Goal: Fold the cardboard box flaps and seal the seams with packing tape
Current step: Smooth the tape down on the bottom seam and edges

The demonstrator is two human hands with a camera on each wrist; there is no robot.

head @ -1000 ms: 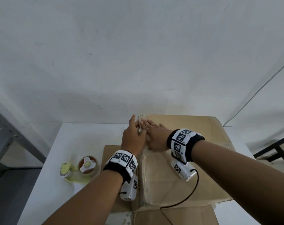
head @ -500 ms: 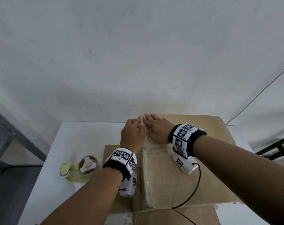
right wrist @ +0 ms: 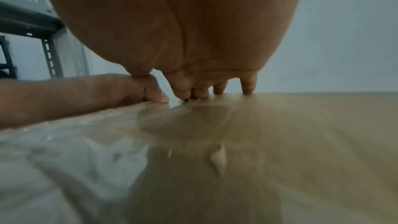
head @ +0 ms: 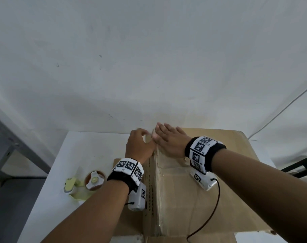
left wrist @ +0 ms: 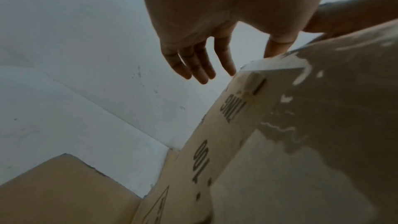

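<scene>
A brown cardboard box (head: 219, 199) stands on the white table (head: 89, 151), flaps folded shut. Clear packing tape (head: 157, 190) runs along its top left edge. Both hands are at the box's far left corner. My left hand (head: 140, 146) has its thumb (right wrist: 154, 94) on the taped edge, while its fingers (left wrist: 193, 62) hang straight past the corner and hold nothing. My right hand (head: 168, 137) lies flat on the box top, fingertips (right wrist: 202, 91) pressing down at the far edge. In the left wrist view the tape (left wrist: 290, 67) looks wrinkled and shiny.
A tape dispenser with a brown roll (head: 94, 180) and a yellow-green handle (head: 71, 184) lies on the table left of the box. An open flap (head: 128, 216) sticks out at the box's left. A white wall stands close behind. A grey metal rack (head: 12, 137) is at the far left.
Both hands have slid forward to the box's far corner. The left hand's fingers have opened and the right hand has flattened out on the top.
</scene>
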